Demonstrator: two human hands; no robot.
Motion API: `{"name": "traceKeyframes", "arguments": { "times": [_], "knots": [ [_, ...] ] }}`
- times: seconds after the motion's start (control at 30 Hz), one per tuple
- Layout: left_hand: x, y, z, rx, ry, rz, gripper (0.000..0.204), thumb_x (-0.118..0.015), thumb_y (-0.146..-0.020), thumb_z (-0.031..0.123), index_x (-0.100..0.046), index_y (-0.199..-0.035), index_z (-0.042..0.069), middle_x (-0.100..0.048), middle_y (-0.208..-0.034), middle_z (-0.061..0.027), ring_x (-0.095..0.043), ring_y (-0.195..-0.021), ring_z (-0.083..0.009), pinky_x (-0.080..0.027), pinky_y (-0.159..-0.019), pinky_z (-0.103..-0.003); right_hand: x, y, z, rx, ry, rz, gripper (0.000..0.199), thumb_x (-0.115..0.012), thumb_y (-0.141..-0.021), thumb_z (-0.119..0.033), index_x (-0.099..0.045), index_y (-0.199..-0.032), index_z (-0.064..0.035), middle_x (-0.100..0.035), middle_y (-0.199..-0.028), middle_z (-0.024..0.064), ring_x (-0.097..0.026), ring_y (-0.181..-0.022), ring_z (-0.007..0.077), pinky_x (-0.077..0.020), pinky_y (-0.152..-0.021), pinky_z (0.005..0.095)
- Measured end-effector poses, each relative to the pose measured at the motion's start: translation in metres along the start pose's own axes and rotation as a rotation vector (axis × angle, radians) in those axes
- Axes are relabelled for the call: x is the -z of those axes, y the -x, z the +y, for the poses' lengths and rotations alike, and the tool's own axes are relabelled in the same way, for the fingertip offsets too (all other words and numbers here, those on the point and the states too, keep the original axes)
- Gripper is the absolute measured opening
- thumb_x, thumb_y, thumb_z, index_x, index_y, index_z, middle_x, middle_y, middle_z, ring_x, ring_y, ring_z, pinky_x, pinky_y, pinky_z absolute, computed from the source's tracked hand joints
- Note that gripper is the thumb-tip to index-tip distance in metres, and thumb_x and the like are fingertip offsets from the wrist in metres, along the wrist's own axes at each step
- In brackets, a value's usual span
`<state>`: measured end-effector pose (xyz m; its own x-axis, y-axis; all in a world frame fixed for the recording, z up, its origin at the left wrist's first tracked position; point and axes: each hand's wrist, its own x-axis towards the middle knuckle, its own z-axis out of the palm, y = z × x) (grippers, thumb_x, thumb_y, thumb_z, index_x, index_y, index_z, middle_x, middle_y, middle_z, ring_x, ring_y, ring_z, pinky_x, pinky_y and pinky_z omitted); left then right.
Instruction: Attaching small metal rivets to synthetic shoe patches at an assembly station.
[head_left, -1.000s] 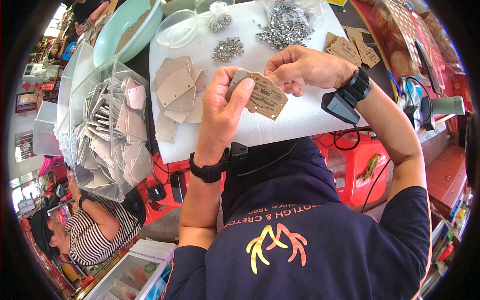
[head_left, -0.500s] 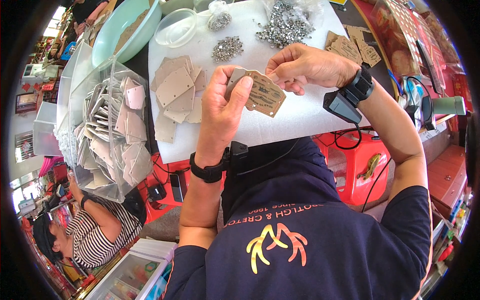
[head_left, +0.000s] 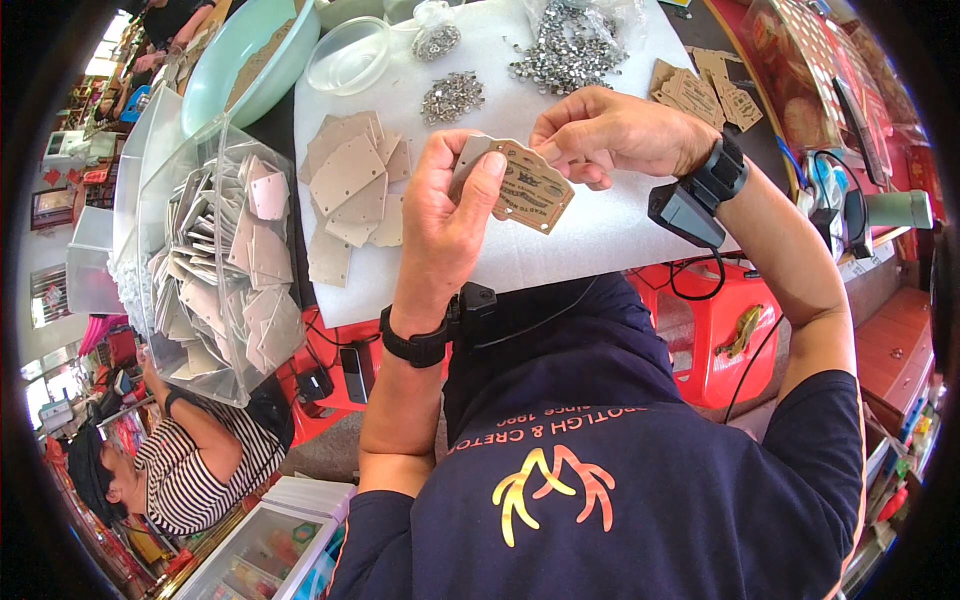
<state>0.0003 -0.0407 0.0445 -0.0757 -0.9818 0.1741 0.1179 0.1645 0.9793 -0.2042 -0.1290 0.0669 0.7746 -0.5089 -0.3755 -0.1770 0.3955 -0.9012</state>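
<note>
Between thumb and fingers, my left hand point(head_left: 450, 205) grips a brown printed card point(head_left: 535, 190) with a scalloped edge and small holes, tilted above the white table sheet point(head_left: 500, 262). My right hand point(head_left: 590, 138) is closed at the card's upper right edge, thumb and fingertips pinched together; whatever is in the pinch is too small or hidden to make out. Left of my left hand lies a loose pile of plain grey-brown cards point(head_left: 350, 185) with punched holes. Beyond my hands sit a small heap of shiny metal pieces point(head_left: 452, 98) and a larger heap point(head_left: 568, 45).
A clear plastic bin point(head_left: 225, 270) full of cards stands at the left, below a pale green basin point(head_left: 245, 65). A clear round tub point(head_left: 350, 55) is at the back. More printed cards point(head_left: 690, 92) lie at the right. A person in a striped shirt point(head_left: 205, 465) is at lower left.
Almost nothing differs. The card has tilted very slightly in my left hand, and my right hand stays pinched at its edge.
</note>
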Motion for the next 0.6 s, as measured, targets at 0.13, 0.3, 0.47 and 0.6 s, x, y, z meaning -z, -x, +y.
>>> {"name": "traceKeyframes", "arguments": {
  "times": [0.13, 0.3, 0.47, 0.6],
  "knots": [
    [-0.002, 0.0, 0.002, 0.018, 0.029, 0.004, 0.015, -0.057, -0.098, 0.012, -0.053, -0.108, 0.002, -0.058, -0.091, 0.0002, -0.053, -0.078, -0.0027, -0.045, -0.068, -0.02, 0.0, 0.006, -0.003, 0.043, 0.078, -0.014, 0.024, -0.066, -0.087, -0.027, -0.067, -0.095, -0.0036, -0.059, -0.074, -0.0026, -0.053, -0.059, 0.0043, -0.0422, -0.053, 0.0186],
    [0.001, -0.001, 0.0, -0.001, -0.024, 0.021, 0.016, -0.057, -0.098, 0.013, -0.053, -0.108, 0.001, -0.059, -0.092, 0.0, -0.053, -0.079, -0.0028, -0.045, -0.068, -0.02, -0.009, 0.01, -0.007, 0.17, 0.382, 0.008, 0.026, -0.065, -0.086, -0.026, -0.066, -0.099, -0.0041, -0.06, -0.077, -0.003, -0.053, -0.067, 0.0044, -0.0434, -0.058, 0.0206],
    [-0.002, 0.0, 0.001, -0.004, -0.03, 0.038, 0.015, -0.057, -0.098, 0.012, -0.053, -0.108, 0.002, -0.059, -0.091, -0.0004, -0.053, -0.079, -0.003, -0.046, -0.068, -0.02, -0.011, 0.011, -0.002, 0.247, 0.399, 0.084, 0.021, -0.064, -0.086, -0.021, -0.065, -0.099, -0.0045, -0.06, -0.079, -0.0029, -0.053, -0.07, 0.0048, -0.0441, -0.06, 0.0224],
    [-0.002, -0.001, -0.004, -0.037, -0.055, 0.073, 0.015, -0.057, -0.097, 0.011, -0.053, -0.108, 0.002, -0.059, -0.091, -0.0012, -0.054, -0.081, -0.0036, -0.048, -0.069, -0.021, -0.009, 0.007, 0.006, 0.37, 0.442, 0.13, 0.018, -0.063, -0.086, -0.017, -0.065, -0.099, -0.0036, -0.061, -0.081, -0.0025, -0.054, -0.073, 0.0049, -0.045, -0.064, 0.0234]
  ]
}}
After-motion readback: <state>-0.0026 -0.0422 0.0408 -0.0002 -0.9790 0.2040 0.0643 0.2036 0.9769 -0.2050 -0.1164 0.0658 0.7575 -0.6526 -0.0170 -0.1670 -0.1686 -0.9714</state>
